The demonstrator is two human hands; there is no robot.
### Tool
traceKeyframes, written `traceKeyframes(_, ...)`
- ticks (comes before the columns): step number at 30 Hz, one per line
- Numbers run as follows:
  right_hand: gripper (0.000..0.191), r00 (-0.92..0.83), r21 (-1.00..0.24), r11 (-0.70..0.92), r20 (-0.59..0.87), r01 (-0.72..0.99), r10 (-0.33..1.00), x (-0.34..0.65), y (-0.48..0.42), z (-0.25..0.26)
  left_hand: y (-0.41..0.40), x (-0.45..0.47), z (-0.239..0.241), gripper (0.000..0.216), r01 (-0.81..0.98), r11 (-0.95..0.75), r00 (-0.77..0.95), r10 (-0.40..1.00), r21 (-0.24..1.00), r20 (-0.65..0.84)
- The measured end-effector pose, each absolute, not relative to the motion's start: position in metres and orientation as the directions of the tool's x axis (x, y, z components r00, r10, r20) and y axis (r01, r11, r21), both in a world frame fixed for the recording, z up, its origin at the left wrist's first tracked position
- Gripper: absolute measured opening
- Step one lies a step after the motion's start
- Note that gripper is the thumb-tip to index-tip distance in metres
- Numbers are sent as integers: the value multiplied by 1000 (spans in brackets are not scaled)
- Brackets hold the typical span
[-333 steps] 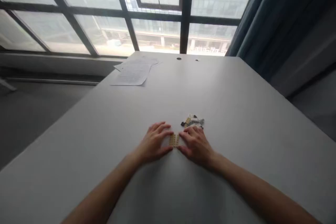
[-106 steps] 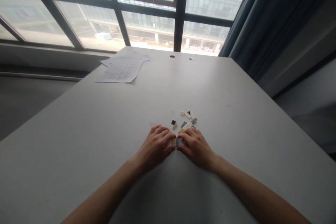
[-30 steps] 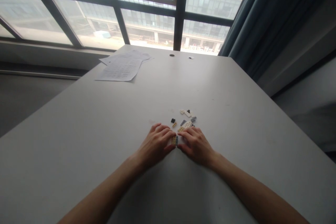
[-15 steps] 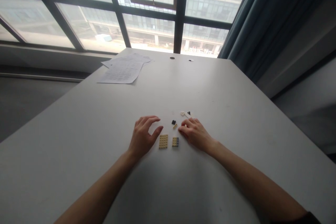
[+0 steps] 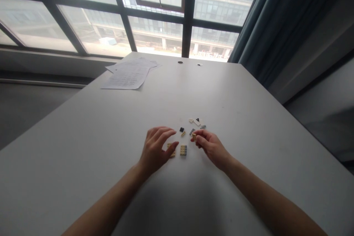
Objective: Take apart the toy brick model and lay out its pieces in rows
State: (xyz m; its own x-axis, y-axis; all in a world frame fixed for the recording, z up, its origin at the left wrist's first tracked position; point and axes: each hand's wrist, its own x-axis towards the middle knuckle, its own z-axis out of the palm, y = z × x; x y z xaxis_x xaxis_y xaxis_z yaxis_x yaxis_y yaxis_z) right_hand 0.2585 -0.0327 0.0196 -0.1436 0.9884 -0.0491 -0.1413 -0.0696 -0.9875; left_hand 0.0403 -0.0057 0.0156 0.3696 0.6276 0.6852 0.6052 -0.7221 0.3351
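Both my hands are over a white table (image 5: 83, 147) near a scatter of small toy bricks. My left hand (image 5: 156, 149) hovers with fingers spread and curved over a tan studded plate (image 5: 172, 151), partly hiding it. A smaller tan and grey plate (image 5: 183, 150) lies flat between the hands. My right hand (image 5: 208, 146) pinches a small tan brick (image 5: 194, 137) at its fingertips, just above the table. Beyond the hands lie several loose pieces (image 5: 197, 121), and a black piece (image 5: 181, 129) lies closer to the left hand.
Printed paper sheets (image 5: 127, 75) lie at the far left of the table. Two small round holes (image 5: 180, 62) sit near the far edge. A large window stands behind, a dark curtain (image 5: 265, 33) at the right.
The hands, pressed together on the plates a second ago, have parted. The right hand has picked up a small tan brick. The left hand has come over the tan plate.
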Motion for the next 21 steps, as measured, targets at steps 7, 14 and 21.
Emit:
traceKeyframes(7, 30, -268, -757, -344, -229, -556, 936, 238, -53, 33, -29, 61, 31, 31, 499, -799, 442, 567, 335, 695)
traceKeyframes(14, 29, -174, -911, -165, -105, -379, 979, 231, -64, 29, -33, 64, 34, 19, 486, -818, 478, 543, 307, 690)
traceKeyframes(21, 29, -7, -923, -89, -93, -374, 996, 223, -64, 31, -33, 62, 36, 22, 487, -818, 490, 545, 304, 681)
